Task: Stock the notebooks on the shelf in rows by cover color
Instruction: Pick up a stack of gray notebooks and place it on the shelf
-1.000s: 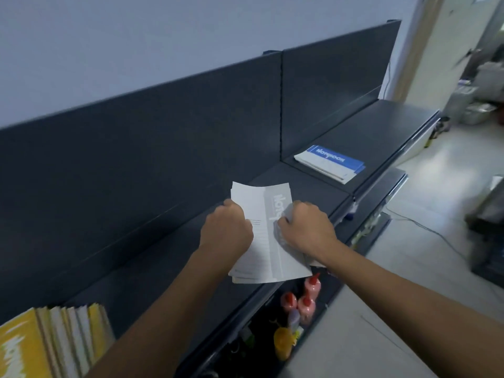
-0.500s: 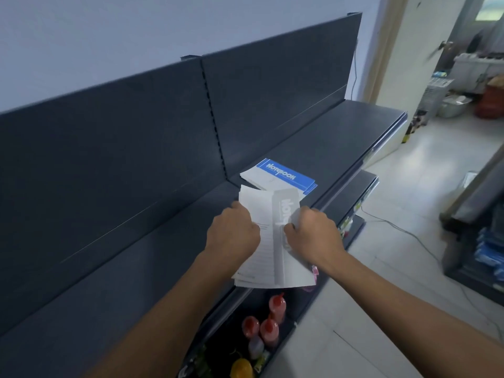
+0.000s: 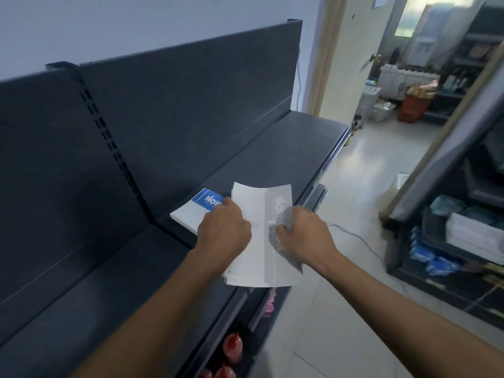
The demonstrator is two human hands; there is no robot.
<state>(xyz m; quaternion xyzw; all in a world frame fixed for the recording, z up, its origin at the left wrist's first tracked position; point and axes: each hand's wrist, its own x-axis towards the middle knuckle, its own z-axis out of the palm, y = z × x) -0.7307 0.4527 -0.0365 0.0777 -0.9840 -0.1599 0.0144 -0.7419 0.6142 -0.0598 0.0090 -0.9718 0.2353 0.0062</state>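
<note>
- grey notebooks (image 3: pixel 260 241) are held over the front edge of the shelf (image 3: pixel 272 148).
- left hand (image 3: pixel 223 230) fingers curl round their left side; right hand (image 3: pixel 302 233) fingers pinch the cover.
- blue notebooks (image 3: pixel 203 204) lie on the shelf behind.

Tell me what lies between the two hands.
Head view: the grey notebooks fill the gap, gripped by the left hand and the right hand.

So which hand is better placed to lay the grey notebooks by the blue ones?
Probably left: left hand grips the grey notebooks over the shelf, by the blue stack; right hand is past its front edge.
</note>
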